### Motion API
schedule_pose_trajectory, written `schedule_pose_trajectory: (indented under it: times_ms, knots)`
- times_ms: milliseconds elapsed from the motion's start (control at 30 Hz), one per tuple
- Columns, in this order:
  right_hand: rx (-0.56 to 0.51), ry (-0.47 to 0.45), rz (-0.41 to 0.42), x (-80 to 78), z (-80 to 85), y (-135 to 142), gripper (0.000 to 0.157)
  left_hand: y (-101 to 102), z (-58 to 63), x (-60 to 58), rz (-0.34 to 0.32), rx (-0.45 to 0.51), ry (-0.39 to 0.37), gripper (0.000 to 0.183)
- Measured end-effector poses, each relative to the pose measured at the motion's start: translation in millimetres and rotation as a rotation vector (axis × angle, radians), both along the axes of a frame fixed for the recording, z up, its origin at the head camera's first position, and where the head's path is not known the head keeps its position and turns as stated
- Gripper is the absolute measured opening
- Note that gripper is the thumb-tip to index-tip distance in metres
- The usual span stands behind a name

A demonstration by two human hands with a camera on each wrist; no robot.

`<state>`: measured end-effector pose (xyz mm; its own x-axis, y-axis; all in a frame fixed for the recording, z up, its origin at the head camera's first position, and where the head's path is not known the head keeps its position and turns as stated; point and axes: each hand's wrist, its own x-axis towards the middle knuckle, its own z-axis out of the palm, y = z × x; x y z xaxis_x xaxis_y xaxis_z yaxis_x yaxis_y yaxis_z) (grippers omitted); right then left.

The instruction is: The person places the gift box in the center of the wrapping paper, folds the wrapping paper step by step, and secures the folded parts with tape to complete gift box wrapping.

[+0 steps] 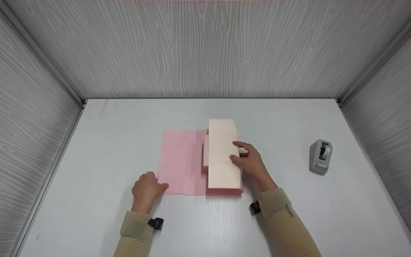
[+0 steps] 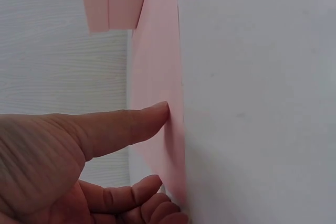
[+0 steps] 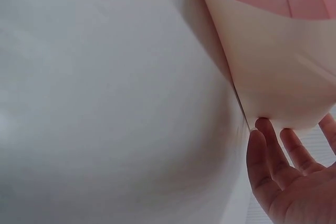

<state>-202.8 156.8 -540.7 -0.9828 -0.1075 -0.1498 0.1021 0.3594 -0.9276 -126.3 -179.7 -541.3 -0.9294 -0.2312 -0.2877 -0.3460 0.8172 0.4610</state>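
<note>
A sheet of pink paper (image 1: 177, 160) lies on the table with a pink box (image 1: 206, 151) on it. The sheet's right part is folded up over the box, showing its cream-coloured back (image 1: 223, 153) and hiding most of the box. At the lower left corner, my left hand (image 1: 146, 189) presses the paper with an outstretched thumb; its other fingers lie loosely bent beside the edge. My right hand (image 1: 252, 162) touches the right side of the folded part with spread fingers. In the right wrist view, its fingertips (image 3: 264, 124) rest against the cream side.
A grey tape dispenser (image 1: 320, 157) with a roll of tape stands at the right of the white table (image 1: 120, 142). Grey wood-grained panels (image 1: 205, 50) enclose the table at the back and on both sides.
</note>
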Motion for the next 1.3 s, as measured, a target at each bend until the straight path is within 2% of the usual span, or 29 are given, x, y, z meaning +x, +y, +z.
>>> schedule_pose_trajectory:
  times_ms: [367, 767, 1000, 1300]
  knots:
    - [-0.033, -0.004, -0.004, -1.8, -1.1, 2, 0.055, -1, -0.3, -0.6, 0.001, 0.023, 0.015, 0.033]
    - [-0.022, -0.005, -0.008, -1.2, -2.8, 1, 0.055, -2, 3.2, -2.5, -0.005, 0.077, -0.014, 0.036]
    - [-0.02, -0.011, -0.002, -0.3, -1.9, 0, 0.056, -5, 6.5, -5.5, 0.027, 0.145, -0.022, 0.044]
    - [-0.049, -0.004, -0.003, 0.6, -1.6, 1, 0.056, -16, 6.4, -18.1, 0.05, 0.214, 0.051, 0.033]
